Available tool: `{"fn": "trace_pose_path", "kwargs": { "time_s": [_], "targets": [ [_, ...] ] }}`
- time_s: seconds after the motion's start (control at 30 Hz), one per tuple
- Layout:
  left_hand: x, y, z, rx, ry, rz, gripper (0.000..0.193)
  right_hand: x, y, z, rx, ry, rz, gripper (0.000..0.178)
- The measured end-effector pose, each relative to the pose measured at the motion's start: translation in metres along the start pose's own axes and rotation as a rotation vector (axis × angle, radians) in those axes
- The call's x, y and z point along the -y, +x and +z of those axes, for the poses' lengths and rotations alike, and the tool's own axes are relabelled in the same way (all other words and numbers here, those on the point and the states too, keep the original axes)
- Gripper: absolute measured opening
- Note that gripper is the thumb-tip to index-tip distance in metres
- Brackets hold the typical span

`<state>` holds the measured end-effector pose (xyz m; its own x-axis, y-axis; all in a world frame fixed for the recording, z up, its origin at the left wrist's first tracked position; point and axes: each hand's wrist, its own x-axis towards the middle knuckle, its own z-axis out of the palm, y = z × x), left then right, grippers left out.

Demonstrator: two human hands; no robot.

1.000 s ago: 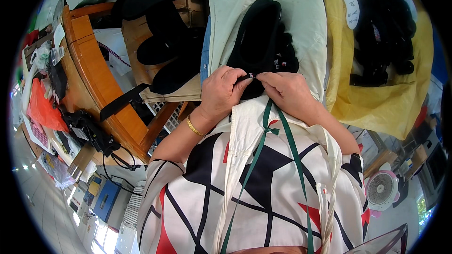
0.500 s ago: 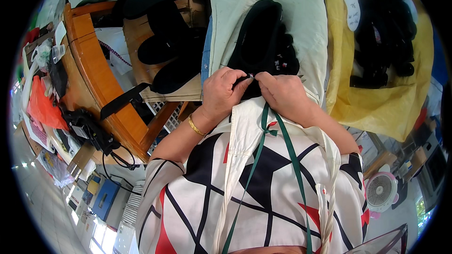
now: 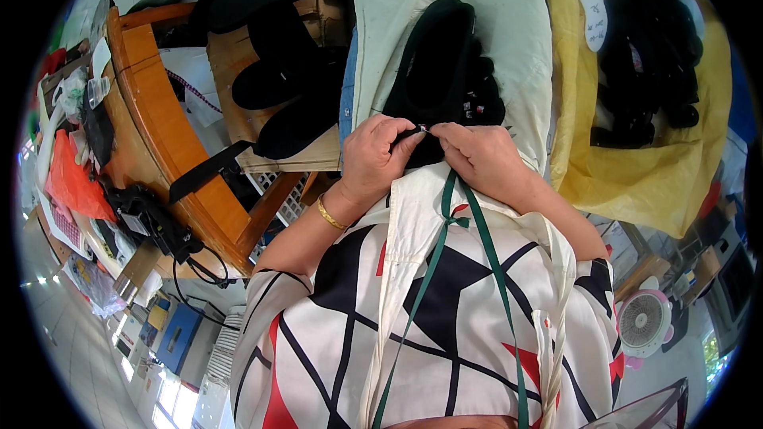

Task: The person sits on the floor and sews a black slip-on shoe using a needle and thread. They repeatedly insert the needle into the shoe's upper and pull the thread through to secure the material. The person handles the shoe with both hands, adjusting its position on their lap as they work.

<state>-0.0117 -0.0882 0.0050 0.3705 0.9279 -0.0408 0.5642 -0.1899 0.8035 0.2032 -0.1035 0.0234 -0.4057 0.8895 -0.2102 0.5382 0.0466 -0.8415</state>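
The right hand (image 3: 483,157) has turned a little and shifted slightly from its pose half a second ago.

This is looking like a footwear workshop: an open-topped black fabric shoe (image 3: 433,63) is lying on white cloth (image 3: 513,20), black sole-shaped pieces (image 3: 298,127) are crowding brown cardboard (image 3: 238,130), and a white insole-shaped piece (image 3: 590,9) is resting on yellow sheeting (image 3: 628,191).

The left hand (image 3: 375,152) and right hand (image 3: 482,160) meet at a strip (image 3: 408,133), before a shoe (image 3: 435,56) on the cloth (image 3: 509,20). Left of these, footwear (image 3: 262,84) lies on cardboard (image 3: 311,155); farther left stands a wooden frame (image 3: 171,115). Right of the cloth, a bag (image 3: 628,179) holds a heap (image 3: 648,44), probably shoes, and an insole (image 3: 591,12).
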Motion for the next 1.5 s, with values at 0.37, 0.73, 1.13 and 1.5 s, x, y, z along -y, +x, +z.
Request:
{"fn": "trace_pose_path", "kwargs": {
  "time_s": [0.37,0.73,1.13,1.5],
  "targets": [
    [0.004,-0.004,0.003,-0.018,0.026,0.037,0.018,-0.008,0.007,0.014,-0.018,-0.041,0.006,0.014],
    [0.004,-0.005,0.003,-0.03,0.065,0.249,0.024,0.007,0.03,0.005,0.049,0.23,0.2,0.014],
    [0.004,-0.001,-0.004,-0.009,0.246,0.504,0.032,-0.009,0.066,-0.022,0.34,0.209,0.044,0.019],
    [0.01,0.001,0.003,-0.019,0.197,0.553,0.038,-0.002,0.071,0.03,-0.114,0.106,-0.039,0.014]
  ]
}}
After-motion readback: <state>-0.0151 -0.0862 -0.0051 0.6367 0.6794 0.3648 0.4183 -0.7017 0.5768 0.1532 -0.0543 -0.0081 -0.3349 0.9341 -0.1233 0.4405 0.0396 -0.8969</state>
